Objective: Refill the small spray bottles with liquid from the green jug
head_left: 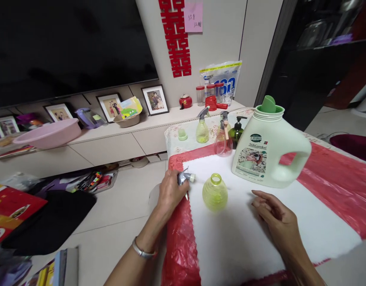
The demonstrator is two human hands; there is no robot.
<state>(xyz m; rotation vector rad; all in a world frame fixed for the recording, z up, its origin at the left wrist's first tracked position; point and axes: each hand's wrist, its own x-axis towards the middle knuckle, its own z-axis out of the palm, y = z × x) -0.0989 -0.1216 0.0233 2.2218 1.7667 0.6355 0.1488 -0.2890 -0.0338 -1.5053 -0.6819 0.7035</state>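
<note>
Spray head (187,177) sits in curled left grip (170,187).

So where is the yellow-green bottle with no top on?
In the head view, just right of centre, the yellow-green bottle stands on the white sheet, between the left hand, which holds a gray spray head, and the right hand.

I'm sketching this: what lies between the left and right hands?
In the head view, a yellow bottle stands on the white sheet between the left hand and right hand.
</note>
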